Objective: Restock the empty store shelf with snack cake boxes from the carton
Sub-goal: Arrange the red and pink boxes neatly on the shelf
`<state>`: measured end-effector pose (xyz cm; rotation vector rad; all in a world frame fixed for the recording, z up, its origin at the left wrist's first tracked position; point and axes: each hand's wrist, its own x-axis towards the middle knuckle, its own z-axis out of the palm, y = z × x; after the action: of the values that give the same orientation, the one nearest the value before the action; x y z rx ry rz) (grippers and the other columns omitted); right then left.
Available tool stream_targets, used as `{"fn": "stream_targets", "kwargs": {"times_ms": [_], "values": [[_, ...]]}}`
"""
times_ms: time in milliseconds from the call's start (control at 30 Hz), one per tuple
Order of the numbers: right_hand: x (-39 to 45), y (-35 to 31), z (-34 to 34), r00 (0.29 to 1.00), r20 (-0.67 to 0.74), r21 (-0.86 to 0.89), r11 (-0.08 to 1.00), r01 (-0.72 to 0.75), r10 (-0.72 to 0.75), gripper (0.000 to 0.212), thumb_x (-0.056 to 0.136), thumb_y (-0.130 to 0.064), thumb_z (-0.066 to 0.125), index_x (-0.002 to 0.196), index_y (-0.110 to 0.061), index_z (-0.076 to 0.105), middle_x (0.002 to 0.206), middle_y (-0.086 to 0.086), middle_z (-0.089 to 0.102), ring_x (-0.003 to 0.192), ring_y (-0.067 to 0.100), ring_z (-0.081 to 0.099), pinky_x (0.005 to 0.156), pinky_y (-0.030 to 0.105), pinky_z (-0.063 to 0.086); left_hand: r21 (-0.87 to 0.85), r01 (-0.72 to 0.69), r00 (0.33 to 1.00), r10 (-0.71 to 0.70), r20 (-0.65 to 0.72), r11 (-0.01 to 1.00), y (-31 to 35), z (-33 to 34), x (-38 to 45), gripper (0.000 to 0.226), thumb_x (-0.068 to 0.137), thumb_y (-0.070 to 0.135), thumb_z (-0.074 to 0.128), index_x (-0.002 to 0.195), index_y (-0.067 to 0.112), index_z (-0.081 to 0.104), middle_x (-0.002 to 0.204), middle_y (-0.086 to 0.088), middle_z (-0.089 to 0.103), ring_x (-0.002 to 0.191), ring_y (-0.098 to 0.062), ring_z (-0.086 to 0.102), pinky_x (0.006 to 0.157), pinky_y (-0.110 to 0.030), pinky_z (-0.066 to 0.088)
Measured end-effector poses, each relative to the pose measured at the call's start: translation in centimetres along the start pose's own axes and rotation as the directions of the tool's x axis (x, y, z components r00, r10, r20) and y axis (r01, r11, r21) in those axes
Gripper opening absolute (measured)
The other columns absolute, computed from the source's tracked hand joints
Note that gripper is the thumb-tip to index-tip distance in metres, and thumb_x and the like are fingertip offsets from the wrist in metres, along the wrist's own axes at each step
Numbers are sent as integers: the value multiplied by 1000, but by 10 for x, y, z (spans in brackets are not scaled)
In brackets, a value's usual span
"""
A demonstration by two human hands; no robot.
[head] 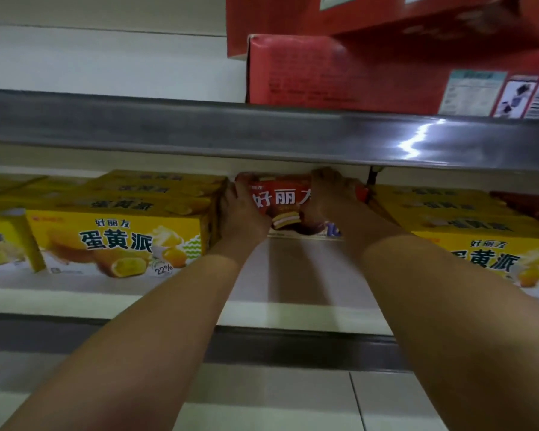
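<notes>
A red snack cake box (285,209) stands far back on the white shelf (296,275), in the gap between two rows of yellow boxes. My left hand (241,209) grips its left end and my right hand (330,197) grips its right end, fingers curled over the top edge. Both arms reach deep under the upper shelf. The box's ends are hidden behind my hands. The carton is out of view.
Yellow egg-yolk pie boxes (119,241) fill the shelf to the left, and more yellow boxes (479,244) to the right. A grey shelf rail (262,132) hangs low above my hands. Large red boxes (355,73) sit on the upper shelf.
</notes>
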<state>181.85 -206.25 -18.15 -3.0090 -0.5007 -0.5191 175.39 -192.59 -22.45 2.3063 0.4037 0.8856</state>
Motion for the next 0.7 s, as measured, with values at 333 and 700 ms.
{"fn": "stream_targets", "kwargs": {"times_ms": [333,700], "values": [[-3,-1,0,998,-62,-21,1000,-16,15,86,79,-41,68,148,-23,20,152,9,28,140,31,25,115,50,16,556,-176,984,149,95,812,19,10,5,79,81,31,63,147,20,23,154,-12,22,145,-36,8,115,-56,-2],[-80,0,-28,986,-162,389,921,32,34,53,92,-29,48,143,-13,44,146,17,43,136,36,37,112,43,24,473,-154,977,206,-58,867,60,-30,-43,27,75,14,57,96,6,73,100,-22,69,104,-41,62,97,-59,40]]}}
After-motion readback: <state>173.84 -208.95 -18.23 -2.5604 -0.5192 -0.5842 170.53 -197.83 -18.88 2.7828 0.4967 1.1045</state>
